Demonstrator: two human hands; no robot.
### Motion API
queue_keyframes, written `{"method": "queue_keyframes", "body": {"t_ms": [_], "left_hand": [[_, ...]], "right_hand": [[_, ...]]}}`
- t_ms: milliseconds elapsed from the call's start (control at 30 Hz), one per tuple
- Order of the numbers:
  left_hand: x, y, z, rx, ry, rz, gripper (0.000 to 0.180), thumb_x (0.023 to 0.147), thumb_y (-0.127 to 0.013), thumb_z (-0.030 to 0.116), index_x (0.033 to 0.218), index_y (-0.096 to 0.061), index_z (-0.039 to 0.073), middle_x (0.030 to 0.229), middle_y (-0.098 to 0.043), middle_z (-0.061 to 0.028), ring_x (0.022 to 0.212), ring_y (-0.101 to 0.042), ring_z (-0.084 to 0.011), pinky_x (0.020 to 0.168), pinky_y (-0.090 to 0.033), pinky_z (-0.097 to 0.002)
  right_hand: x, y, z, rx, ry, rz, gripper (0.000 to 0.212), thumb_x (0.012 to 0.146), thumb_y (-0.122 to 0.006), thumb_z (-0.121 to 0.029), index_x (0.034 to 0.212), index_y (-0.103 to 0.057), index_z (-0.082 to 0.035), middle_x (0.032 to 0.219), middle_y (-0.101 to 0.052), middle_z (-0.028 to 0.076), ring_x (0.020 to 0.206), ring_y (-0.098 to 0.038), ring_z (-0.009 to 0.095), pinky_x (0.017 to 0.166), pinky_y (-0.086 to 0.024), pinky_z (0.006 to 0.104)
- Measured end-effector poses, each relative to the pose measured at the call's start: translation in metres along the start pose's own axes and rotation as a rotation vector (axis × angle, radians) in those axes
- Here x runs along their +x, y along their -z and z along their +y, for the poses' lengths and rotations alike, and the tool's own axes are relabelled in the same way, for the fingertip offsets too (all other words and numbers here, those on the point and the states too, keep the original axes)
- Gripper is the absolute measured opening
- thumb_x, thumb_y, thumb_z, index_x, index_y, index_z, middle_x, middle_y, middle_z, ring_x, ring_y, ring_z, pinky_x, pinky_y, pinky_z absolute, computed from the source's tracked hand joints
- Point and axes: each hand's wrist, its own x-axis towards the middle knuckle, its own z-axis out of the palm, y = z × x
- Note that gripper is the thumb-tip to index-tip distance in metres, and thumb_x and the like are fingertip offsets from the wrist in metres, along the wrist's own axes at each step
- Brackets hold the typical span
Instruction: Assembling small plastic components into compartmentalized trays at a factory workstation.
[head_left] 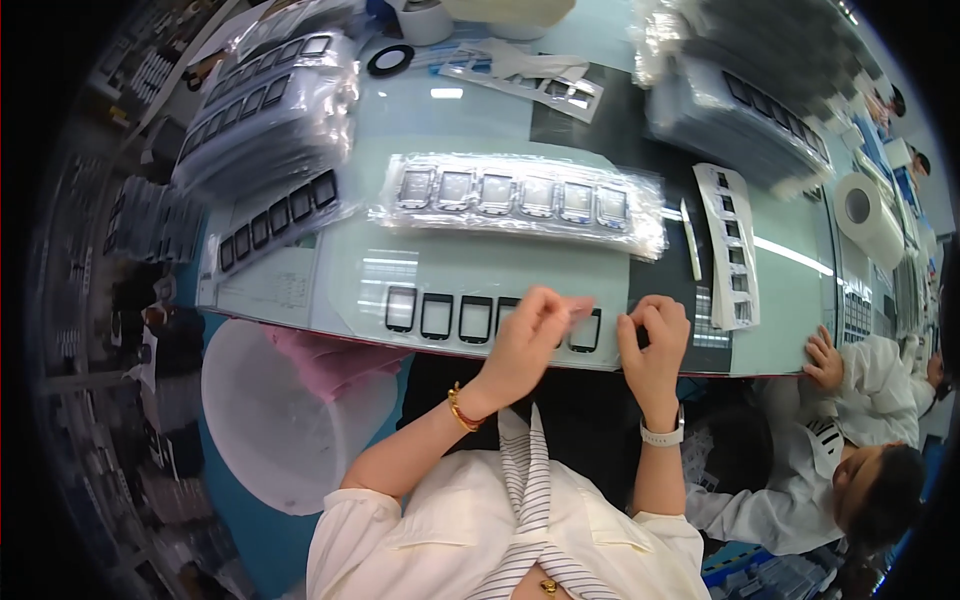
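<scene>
Small black rectangular frames lie in a row along the near table edge. My left hand is over this row with bent fingers drawn together; its fingertips are smeared by motion, and it hides part of the row. Just right of it, a single black frame lies between my two hands. My right hand is beside that frame, its fingers curled and thumb against them. What either hand pinches, if anything, is too small to make out. Beyond them lies a clear plastic tray holding several frames.
Stacked clear trays stand far left, more far right. A white strip with dark windows and a slim white tool lie right. A white bin with pink cloth stands below left. A co-worker's hand touches the right edge.
</scene>
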Motion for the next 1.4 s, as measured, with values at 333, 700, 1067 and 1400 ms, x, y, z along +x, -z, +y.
{"method": "queue_keyframes", "body": {"t_ms": [333, 700, 1067, 1400], "left_hand": [[-0.082, 0.247, 0.016, -0.772, -0.013, 0.844, 0.028, 0.106, -0.045, 0.015, 0.113, -0.063, -0.004, 0.153, -0.053, -0.0265, 0.144, -0.048, -0.0463, 0.117, -0.045, -0.0651], [-0.128, 0.331, 0.038, -0.765, -0.128, 1.095, 0.048, 0.105, -0.03, 0.01, 0.145, -0.042, -0.014, 0.162, -0.045, -0.0239, 0.155, -0.034, -0.0416, 0.125, -0.035, -0.0632], [-0.148, 0.377, 0.025, -0.877, -0.145, 0.954, 0.065, 0.103, -0.035, 0.007, 0.165, -0.018, -0.007, 0.175, -0.021, -0.0163, 0.163, -0.013, -0.0361, 0.133, -0.012, -0.0577], [-0.154, 0.449, -0.012, -0.833, -0.201, -0.001, 0.049, 0.108, -0.035, 0.018, 0.136, -0.062, -0.013, 0.176, -0.004, -0.0225, 0.163, 0.001, -0.0391, 0.135, -0.001, -0.052]], "right_hand": [[-0.002, 0.004, 0.001, -0.028, 0.005, 0.045, 0.026, 0.086, -0.077, -0.004, 0.078, -0.052, -0.001, 0.095, -0.06, 0.013, 0.088, -0.056, 0.032, 0.079, -0.043, 0.0418], [-0.003, 0.001, 0.013, -0.031, 0.009, 0.052, 0.023, 0.086, -0.078, -0.011, 0.079, -0.057, -0.005, 0.098, -0.061, 0.009, 0.091, -0.056, 0.03, 0.079, -0.039, 0.0418], [-0.009, -0.005, 0.015, -0.009, 0.004, 0.106, 0.021, 0.078, -0.083, -0.011, 0.076, -0.063, -0.008, 0.097, -0.066, 0.01, 0.093, -0.06, 0.032, 0.08, -0.042, 0.0446], [-0.002, 0.047, 0.04, 0.212, -0.135, 0.128, 0.018, 0.087, -0.082, -0.013, 0.088, -0.067, -0.003, 0.1, -0.067, 0.011, 0.095, -0.063, 0.031, 0.083, -0.05, 0.0407]]}}
